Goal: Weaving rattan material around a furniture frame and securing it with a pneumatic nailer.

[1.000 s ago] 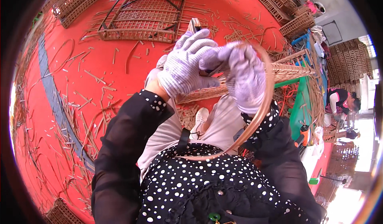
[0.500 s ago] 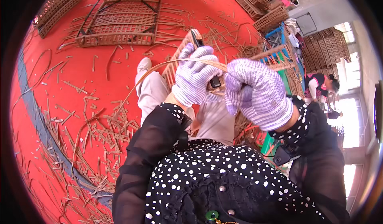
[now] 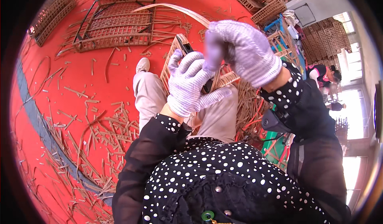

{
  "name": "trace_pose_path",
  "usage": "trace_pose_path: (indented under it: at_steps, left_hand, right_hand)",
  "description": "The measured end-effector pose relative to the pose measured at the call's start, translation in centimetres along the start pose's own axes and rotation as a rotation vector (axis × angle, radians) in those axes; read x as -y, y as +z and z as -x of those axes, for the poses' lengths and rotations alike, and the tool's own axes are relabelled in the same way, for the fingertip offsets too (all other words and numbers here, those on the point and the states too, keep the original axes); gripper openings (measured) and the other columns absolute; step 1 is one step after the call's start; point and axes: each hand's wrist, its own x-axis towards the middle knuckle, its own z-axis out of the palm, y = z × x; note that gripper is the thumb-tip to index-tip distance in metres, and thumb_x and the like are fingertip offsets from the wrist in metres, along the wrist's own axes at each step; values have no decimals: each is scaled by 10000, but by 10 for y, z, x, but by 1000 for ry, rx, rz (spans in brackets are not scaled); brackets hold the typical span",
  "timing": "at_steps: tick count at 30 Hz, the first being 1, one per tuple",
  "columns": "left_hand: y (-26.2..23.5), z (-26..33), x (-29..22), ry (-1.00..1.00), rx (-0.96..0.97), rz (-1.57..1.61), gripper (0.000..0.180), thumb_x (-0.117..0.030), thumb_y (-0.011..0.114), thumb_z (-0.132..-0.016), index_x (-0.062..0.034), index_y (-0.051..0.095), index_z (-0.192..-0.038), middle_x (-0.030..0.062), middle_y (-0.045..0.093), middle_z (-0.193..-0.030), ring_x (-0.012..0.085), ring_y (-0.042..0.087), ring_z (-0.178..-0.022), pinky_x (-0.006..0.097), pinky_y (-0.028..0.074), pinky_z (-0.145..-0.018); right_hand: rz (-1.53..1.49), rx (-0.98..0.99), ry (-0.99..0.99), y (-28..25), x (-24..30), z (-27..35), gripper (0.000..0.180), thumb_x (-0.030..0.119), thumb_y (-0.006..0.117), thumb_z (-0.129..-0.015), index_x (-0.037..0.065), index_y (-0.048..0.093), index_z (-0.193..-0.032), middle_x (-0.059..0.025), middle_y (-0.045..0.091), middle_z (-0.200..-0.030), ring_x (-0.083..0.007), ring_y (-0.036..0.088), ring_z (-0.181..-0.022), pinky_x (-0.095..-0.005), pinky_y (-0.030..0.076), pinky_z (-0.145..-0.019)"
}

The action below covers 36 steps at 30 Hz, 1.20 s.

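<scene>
My right hand (image 3: 249,54), in a purple-and-white striped knit glove, is closed on a long flat wicker strip (image 3: 172,7). The strip arcs up and away to the left, its pale side showing. My left hand (image 3: 190,82), in a matching glove, lies over a black-barred wicker frame (image 3: 185,44) between my legs, with fingers apart and thumb stretched to the right. Brown strip is wound around one rail (image 3: 228,78) of that frame below my right hand. The gloves hide part of the bar, and motion blurs the right fingertips.
A half-woven wicker panel (image 3: 119,24) with loose ends lies ahead on the red floor. Strip offcuts (image 3: 107,138) litter the left side. Stacked wicker baskets (image 3: 54,14) stand far left, others (image 3: 267,10) at the back right. A person (image 3: 322,76) is off to the right.
My right hand has moved up, swinging the strip from the lower left to the upper left. My left fingers have spread, with the thumb out to the right.
</scene>
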Motion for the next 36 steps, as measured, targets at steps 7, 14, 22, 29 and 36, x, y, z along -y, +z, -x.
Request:
trace_pose_path:
  at_steps: [7,14,22,29,36]
  left_hand:
    - [-9,-8,-14,-58,152,26,335,-385,691,-664,-82,629,-791,45,577,-842,241,525,-929,420,236,-937]
    - [-16,-43,21,23,362,-85,132,-200,610,-785,-74,647,-777,24,583,-754,193,547,-831,351,289,-898]
    - [-6,-67,89,-688,102,466,208,-132,597,-804,21,641,-938,52,620,-851,124,570,-818,252,443,-753]
    - [-11,-98,177,-505,117,151,257,-154,531,-848,35,631,-991,99,646,-949,161,610,-874,277,462,-810]
    - [9,-118,185,-818,-183,462,232,-120,549,-836,42,618,-986,111,629,-934,169,608,-836,270,483,-765]
  right_hand:
    - [162,204,-163,-20,-18,-23,247,205,447,-904,-5,576,-894,-72,616,-773,-150,604,-722,-280,484,-690]
    - [984,-121,-583,-78,-88,-16,277,361,459,-885,134,616,-915,-55,637,-807,-232,613,-749,-359,479,-643]
    - [1199,-256,-632,-84,-83,-36,256,330,530,-804,96,590,-888,-93,612,-856,-255,578,-830,-385,410,-749]
    - [783,-594,-629,-79,-185,-34,297,293,562,-782,192,575,-1061,-78,565,-1075,-270,539,-1011,-408,432,-855]
    - [708,-173,156,-80,-284,-19,248,249,546,-812,112,626,-1003,-110,644,-906,-247,629,-837,-340,482,-780]
